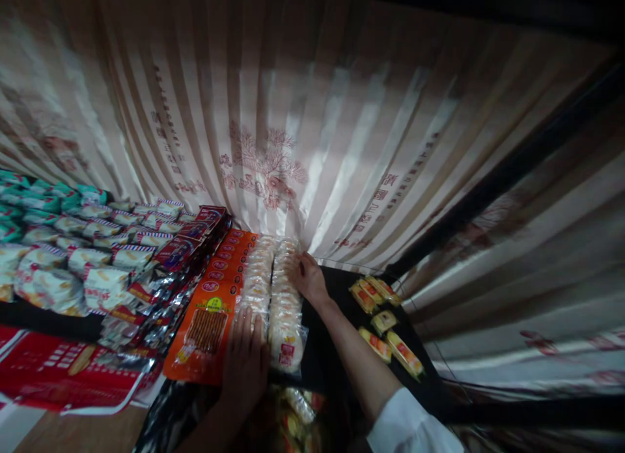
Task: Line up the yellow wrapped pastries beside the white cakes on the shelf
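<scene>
My left hand [245, 362] lies flat with its fingers stretched out, pressing on the near end of a row of clear-wrapped white snack packs [258, 280] beside a row of orange snack packets [215, 313]. My right hand [307, 277] reaches further back, fingers curled against the far part of a second row of white snack packs [286, 316]. The white sleeve of my right arm [415, 427] shows at the bottom edge.
Several small yellow-and-red wrapped snacks [383, 323] lie on the black table surface [336, 290] to the right. Dark red packets [188, 241], white striped bags [97, 258] and green bags [29, 199] fill the left. A striped printed cloth [312, 127] hangs behind.
</scene>
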`<action>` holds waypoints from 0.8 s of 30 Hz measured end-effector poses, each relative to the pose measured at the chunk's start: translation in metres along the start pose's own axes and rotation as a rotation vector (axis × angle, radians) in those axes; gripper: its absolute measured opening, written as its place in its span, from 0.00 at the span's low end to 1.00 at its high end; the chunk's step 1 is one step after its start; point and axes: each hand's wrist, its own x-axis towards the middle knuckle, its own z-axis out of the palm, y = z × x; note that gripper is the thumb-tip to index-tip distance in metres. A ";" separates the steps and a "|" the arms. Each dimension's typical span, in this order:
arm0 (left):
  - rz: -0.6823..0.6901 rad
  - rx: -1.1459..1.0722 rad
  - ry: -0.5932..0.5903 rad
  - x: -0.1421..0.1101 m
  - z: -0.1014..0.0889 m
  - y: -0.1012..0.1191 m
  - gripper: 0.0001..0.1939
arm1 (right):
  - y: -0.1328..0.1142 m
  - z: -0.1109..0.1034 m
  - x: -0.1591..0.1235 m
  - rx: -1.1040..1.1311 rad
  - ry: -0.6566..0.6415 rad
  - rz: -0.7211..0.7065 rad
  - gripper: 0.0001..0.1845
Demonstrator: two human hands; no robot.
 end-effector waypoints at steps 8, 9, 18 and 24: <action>0.076 0.013 -0.025 0.001 -0.005 -0.005 0.27 | 0.016 -0.015 -0.002 -0.036 -0.024 0.007 0.17; 0.080 -0.011 -0.028 0.005 -0.007 -0.006 0.27 | 0.017 -0.014 0.000 -0.025 -0.027 0.002 0.17; -0.110 -0.367 -0.220 0.126 0.021 -0.028 0.18 | 0.034 -0.010 0.040 0.088 -0.118 0.075 0.18; -0.143 -0.496 -0.391 0.217 0.073 -0.037 0.16 | 0.054 -0.003 0.070 0.006 -0.194 0.183 0.18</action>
